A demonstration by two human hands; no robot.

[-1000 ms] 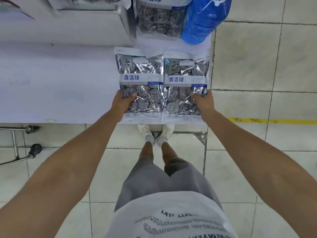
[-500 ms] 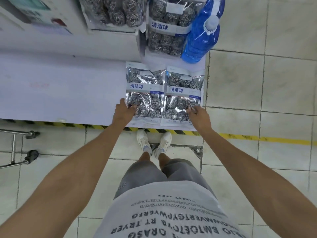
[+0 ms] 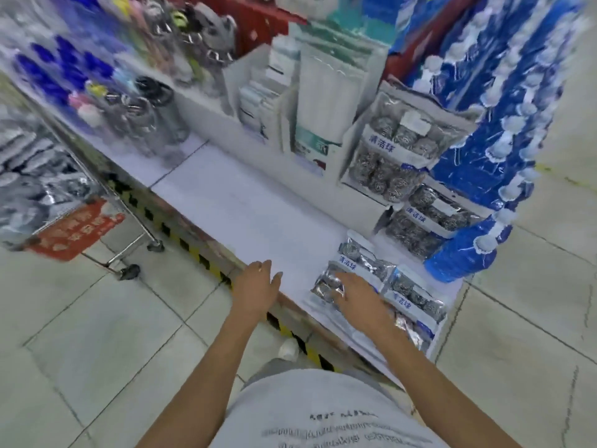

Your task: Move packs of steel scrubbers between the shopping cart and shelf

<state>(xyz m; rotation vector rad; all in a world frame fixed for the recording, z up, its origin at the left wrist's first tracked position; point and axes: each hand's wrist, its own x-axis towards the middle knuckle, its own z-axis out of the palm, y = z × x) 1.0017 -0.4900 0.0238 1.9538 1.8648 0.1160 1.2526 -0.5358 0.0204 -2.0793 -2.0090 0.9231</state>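
Packs: we see two scrubber packs [image 3: 381, 286] flat on the shelf [image 3: 245, 202], lower right.
Right hand [image 3: 361, 299]: fingers spread, resting on them.
Left hand [image 3: 255, 286]: open (empty), shelf edge.
Cart [image 3: 48, 176]: far left.

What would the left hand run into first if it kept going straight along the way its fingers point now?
Probably nothing soon. The left hand is open at the front edge of the white shelf, fingers pointing up and slightly right over bare shelf surface. The white divider boxes at the back look like the first obstacle, though blur leaves depth unclear.

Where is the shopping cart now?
In the head view, the shopping cart stands at the far left, beside the shelf, with a red sign on it.
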